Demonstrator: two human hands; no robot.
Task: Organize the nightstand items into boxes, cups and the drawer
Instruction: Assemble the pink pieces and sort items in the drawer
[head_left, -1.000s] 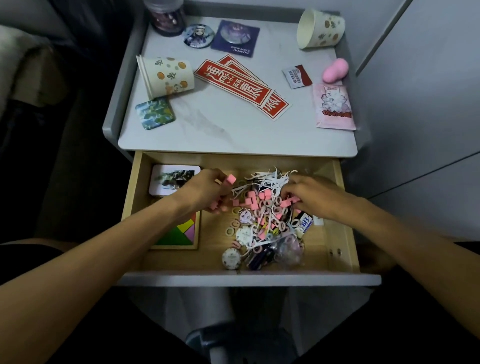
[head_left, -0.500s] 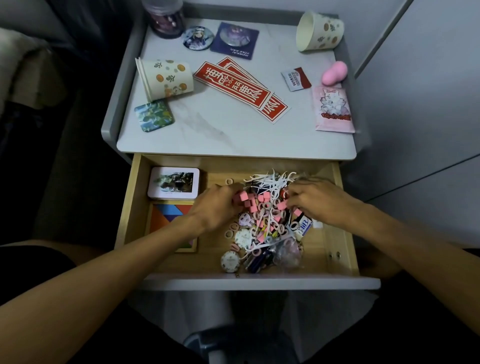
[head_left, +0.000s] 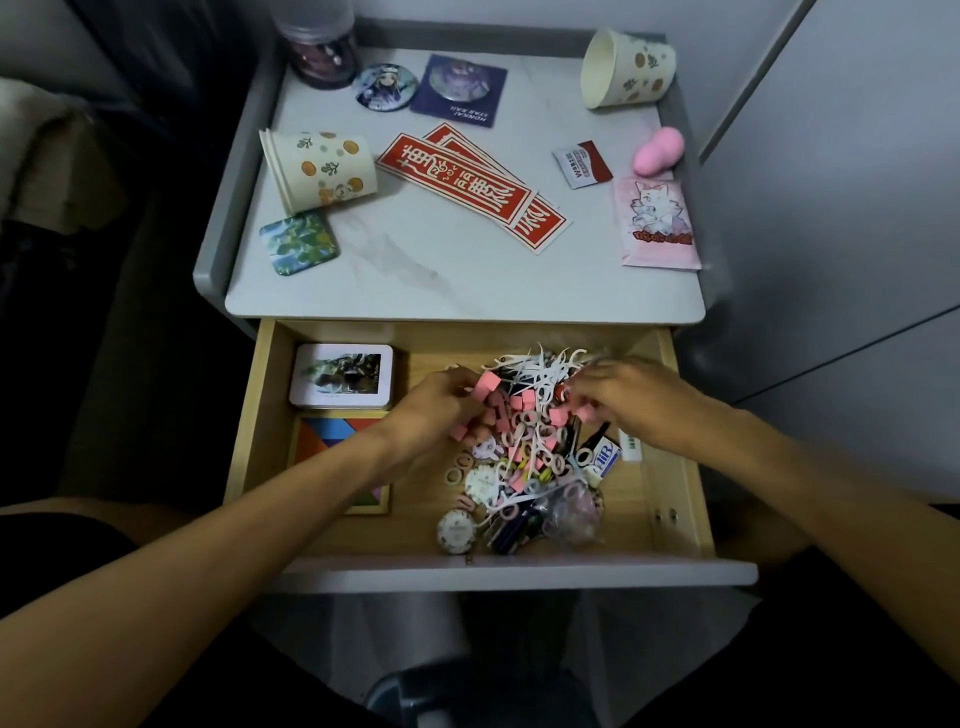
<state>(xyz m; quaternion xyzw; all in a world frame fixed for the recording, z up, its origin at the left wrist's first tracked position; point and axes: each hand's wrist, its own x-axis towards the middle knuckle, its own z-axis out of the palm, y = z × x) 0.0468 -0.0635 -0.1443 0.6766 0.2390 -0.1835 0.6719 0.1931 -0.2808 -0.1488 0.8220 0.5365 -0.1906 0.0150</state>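
A heap of small pink blocks (head_left: 519, 402) and white plastic floss picks (head_left: 535, 366) is lying in the open wooden drawer (head_left: 641, 512), right of a white rectangular tin (head_left: 340, 374) sitting behind a wooden tangram tray (head_left: 332, 436).

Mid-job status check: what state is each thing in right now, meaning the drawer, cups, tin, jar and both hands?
drawer, pulled open.
near paper cup, on its side.
far paper cup, on its side.
white tin, lid on, in the drawer.
jar, upright.
left hand, grips pink blocks.
right hand, fingers curled into the pile, grip hidden.
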